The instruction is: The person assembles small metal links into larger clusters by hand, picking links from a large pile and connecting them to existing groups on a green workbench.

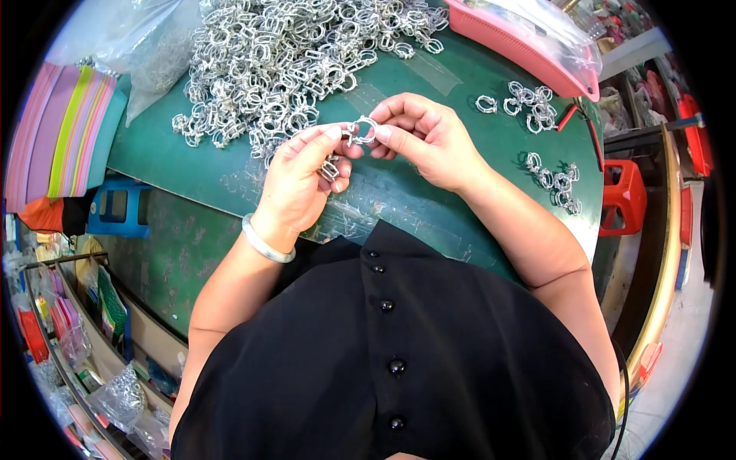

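Over the near side of the green table (422,203), both my hands hold one silver metal ring clip (366,130) between them. My left hand (295,180), with a pale bangle at its wrist, pinches the clip's left end between thumb and forefinger. Its curled lower fingers keep more ring clips (329,168) against the palm, partly hidden. My right hand (429,142) pinches the round right side of the same clip with thumb and fingertips. Just beyond my hands spreads a large heap of similar silver ring clips (284,69).
Small groups of ring clips (531,106) lie at the table's right. A pink basket (529,50) with clear plastic stands behind them, a red-handled tool (566,117) nearby. At left are a plastic bag (157,65), striped coloured sheets (69,138) and a blue stool (119,208); a red stool (625,192) stands right.
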The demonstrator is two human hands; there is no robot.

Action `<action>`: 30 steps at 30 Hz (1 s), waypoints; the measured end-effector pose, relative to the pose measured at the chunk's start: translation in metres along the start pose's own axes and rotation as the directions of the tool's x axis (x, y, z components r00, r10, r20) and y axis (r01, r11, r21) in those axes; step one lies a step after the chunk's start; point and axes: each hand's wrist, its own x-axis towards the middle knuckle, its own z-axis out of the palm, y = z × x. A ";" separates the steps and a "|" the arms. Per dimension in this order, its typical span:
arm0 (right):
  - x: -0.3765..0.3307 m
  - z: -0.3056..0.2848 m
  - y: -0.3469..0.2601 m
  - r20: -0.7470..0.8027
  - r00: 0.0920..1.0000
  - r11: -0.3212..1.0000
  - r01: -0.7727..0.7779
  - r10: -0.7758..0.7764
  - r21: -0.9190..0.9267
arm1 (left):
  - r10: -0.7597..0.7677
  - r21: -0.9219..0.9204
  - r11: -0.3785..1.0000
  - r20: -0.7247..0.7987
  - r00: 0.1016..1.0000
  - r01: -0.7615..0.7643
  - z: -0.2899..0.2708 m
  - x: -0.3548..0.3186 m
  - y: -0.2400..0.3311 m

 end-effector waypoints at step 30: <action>0.001 -0.006 0.005 0.047 0.994 0.991 0.106 -0.103 -0.083 | 0.234 0.205 0.955 -0.087 0.968 -0.212 0.007 -0.001 -0.004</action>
